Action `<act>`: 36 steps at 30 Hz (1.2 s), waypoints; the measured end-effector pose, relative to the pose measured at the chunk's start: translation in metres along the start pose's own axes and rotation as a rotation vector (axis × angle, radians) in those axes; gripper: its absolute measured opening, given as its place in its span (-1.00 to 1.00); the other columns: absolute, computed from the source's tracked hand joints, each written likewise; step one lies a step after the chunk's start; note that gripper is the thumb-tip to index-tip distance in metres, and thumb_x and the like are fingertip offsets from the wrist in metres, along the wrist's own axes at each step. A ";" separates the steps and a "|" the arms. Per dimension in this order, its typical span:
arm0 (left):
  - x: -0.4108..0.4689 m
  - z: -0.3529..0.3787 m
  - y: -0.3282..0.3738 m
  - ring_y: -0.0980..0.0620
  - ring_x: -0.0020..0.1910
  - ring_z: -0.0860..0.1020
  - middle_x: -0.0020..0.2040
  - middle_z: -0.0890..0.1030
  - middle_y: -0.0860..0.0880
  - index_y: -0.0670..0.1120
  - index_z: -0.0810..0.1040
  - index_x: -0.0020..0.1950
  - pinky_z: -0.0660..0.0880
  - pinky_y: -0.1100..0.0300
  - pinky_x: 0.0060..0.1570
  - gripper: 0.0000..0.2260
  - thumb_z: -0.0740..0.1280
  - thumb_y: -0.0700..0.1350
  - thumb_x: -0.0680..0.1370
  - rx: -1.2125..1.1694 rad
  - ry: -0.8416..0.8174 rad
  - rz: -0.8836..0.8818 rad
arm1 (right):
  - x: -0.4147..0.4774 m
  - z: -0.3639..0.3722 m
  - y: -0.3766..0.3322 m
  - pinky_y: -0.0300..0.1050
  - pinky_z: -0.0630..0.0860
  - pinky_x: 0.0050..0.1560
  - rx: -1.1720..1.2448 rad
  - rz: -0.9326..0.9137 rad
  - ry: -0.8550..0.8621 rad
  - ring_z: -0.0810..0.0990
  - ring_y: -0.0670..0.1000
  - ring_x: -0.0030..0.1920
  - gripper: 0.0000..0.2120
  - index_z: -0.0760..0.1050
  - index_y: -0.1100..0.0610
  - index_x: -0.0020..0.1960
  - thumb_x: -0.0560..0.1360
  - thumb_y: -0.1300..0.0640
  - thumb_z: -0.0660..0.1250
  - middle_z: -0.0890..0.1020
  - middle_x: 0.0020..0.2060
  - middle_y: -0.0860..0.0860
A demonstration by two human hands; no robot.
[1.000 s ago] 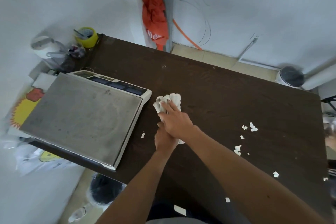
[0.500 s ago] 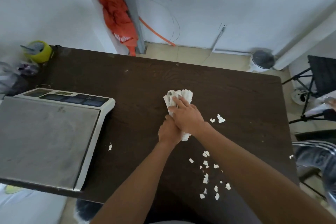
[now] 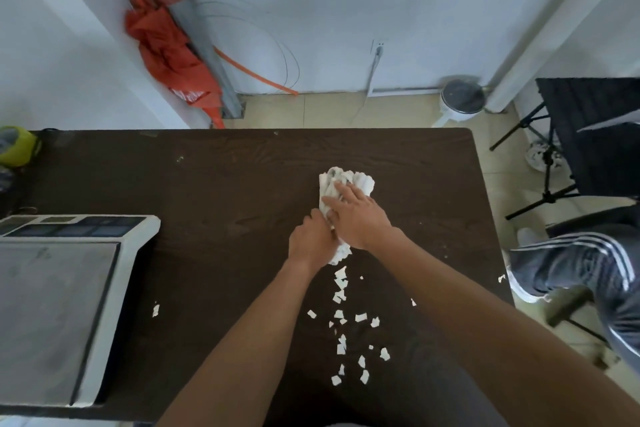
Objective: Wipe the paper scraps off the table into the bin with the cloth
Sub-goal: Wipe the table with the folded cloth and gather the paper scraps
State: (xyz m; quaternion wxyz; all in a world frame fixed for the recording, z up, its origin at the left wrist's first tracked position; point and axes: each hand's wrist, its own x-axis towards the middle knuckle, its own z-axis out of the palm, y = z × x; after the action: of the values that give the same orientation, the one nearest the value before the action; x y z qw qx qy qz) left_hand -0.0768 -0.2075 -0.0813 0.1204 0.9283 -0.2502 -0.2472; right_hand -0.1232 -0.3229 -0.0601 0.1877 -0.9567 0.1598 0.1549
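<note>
A crumpled white cloth [image 3: 349, 180] lies on the dark wooden table [image 3: 225, 184], right of centre. My right hand [image 3: 360, 215] presses flat on top of it, fingers spread. My left hand [image 3: 310, 241] grips the cloth's near end from the left side. Several white paper scraps [image 3: 341, 315] are strewn in a loose line on the table just in front of the cloth, between my forearms. One single scrap [image 3: 156, 309] lies apart near the scale. No bin next to the table's near edge is in view.
A large weighing scale [image 3: 59, 305] fills the table's left side. A yellow-green cup [image 3: 15, 146] stands at the far left corner. Beyond the right edge are another person's striped trouser leg [image 3: 581, 260], a stool and a black stand. A white round-topped container [image 3: 462, 99] sits by the wall.
My view has swung right, so the scale has slid left. Both hands with the cloth have moved right across the table, and the scraps now lie gathered just in front of the cloth.
</note>
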 end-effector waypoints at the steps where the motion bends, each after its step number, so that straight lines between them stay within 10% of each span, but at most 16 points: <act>1: -0.002 -0.001 -0.002 -0.28 0.10 0.60 0.18 0.56 -0.21 -0.21 0.36 0.25 0.50 -0.03 0.01 -0.60 0.26 0.08 0.59 -0.004 0.016 -0.005 | 0.004 0.002 0.000 0.10 0.05 0.56 0.003 -0.034 0.001 -0.09 0.09 0.61 -0.55 0.21 -0.03 0.56 0.68 -0.02 -0.01 0.00 0.61 0.05; 20: -0.024 -0.057 -0.182 0.12 0.05 0.57 0.23 0.46 -0.05 -0.12 0.31 0.44 0.46 0.32 -0.09 -0.60 0.21 0.01 0.65 0.209 0.164 -0.300 | 0.099 0.032 -0.206 0.18 0.19 0.50 0.038 -0.461 -0.146 -0.08 0.03 0.60 -0.56 0.33 0.01 0.51 0.64 -0.03 0.13 0.06 0.60 0.00; 36: 0.085 -0.089 -0.154 0.06 -0.04 0.61 0.13 0.53 -0.09 -0.17 0.37 0.35 0.42 0.29 -0.24 -0.66 0.21 -0.01 0.65 0.330 0.195 -0.227 | 0.179 -0.006 -0.159 0.24 0.14 0.52 0.011 -0.287 -0.109 -0.14 0.01 0.60 -0.54 0.22 -0.06 0.55 0.66 0.03 0.11 -0.02 0.61 -0.07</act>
State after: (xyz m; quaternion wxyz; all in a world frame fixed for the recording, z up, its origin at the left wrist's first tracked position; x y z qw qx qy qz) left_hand 0.0960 -0.1127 -0.0931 -0.0380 0.9772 -0.1683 -0.1237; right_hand 0.0973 -0.2300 -0.0697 0.2216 -0.9588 0.0120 0.1774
